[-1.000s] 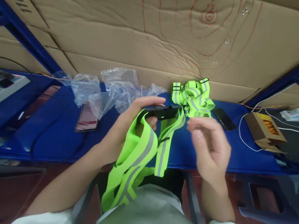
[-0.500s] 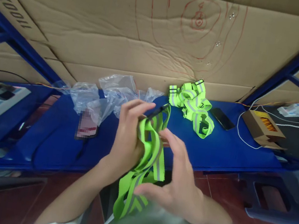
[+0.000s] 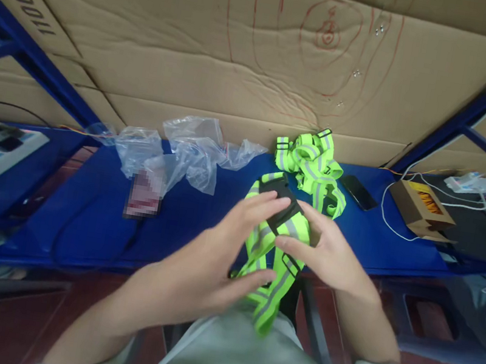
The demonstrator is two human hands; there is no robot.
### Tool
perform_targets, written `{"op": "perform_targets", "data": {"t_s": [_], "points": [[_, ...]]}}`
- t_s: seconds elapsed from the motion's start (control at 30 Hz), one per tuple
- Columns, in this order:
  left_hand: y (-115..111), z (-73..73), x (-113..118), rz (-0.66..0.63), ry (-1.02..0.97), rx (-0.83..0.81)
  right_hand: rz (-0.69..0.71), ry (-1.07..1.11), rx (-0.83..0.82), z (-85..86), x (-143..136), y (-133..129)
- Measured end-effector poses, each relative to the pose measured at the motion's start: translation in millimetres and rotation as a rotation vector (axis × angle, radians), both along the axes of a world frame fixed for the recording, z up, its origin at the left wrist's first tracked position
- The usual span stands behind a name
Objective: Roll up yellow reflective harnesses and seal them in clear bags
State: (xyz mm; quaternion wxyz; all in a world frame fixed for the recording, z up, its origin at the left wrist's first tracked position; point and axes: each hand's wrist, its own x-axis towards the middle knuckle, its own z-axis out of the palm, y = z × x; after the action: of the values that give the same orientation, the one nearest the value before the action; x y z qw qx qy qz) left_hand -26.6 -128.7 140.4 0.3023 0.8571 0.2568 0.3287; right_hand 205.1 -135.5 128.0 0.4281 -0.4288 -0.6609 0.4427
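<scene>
Fluorescent yellow-green reflective straps with grey stripes (image 3: 293,227) are bunched above the near edge of the blue shelf, their lower end hanging toward my lap. A black side-release buckle (image 3: 273,187) lies across the top of the bunch. My right hand (image 3: 333,255) grips the straps from the right, thumb in front and fingers behind. My left hand (image 3: 227,247) is open at the left side, fingertips stretched over the buckle and thumb well apart. A black slide adjuster (image 3: 290,266) shows below my right thumb. Just behind lies a second heap of the same straps (image 3: 306,149).
Crumpled clear plastic bags (image 3: 189,155) lie left of centre, by a pixelated pinkish item (image 3: 143,198). A dark phone (image 3: 359,192) and an open cardboard box (image 3: 423,210) sit to the right. Cardboard (image 3: 157,27) backs the blue shelf (image 3: 95,208). White cable loops beside the box.
The straps have been turned so the buckle now faces up. My right hand has closed on them, while my left hand has let go and spread its fingers.
</scene>
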Motion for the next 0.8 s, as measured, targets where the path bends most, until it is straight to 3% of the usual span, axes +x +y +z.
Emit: {"op": "perform_targets", "data": {"t_s": [0.1,0.2,0.3,0.4,0.57,0.7,0.8], "points": [[18.5,16.8,-11.1,0.034,-0.157,-0.104,0.167,0.127,-0.145,15.3,16.1,16.9],[43.6,28.0,-13.1,0.059,-0.353,0.039,0.167,0.244,-0.235,29.4,29.0,31.2],[65.0,36.7,-8.1,0.073,-0.344,0.113,0.147,0.283,-0.245,38.9,37.3,41.9],[78.6,40.6,2.6,-0.076,-0.308,-0.131,0.180,0.267,-0.203,42.9,39.6,48.8],[87.0,26.9,22.6,-0.264,-0.471,-0.646,0.151,0.302,-0.174,33.7,28.9,56.3],[86.4,12.2,26.7,-0.364,-0.507,-0.791,0.141,0.443,-0.261,19.0,20.8,62.2],[83.4,6.1,28.5,-0.376,-0.465,-0.785,0.185,0.508,-0.354,14.1,19.9,65.9]]}}
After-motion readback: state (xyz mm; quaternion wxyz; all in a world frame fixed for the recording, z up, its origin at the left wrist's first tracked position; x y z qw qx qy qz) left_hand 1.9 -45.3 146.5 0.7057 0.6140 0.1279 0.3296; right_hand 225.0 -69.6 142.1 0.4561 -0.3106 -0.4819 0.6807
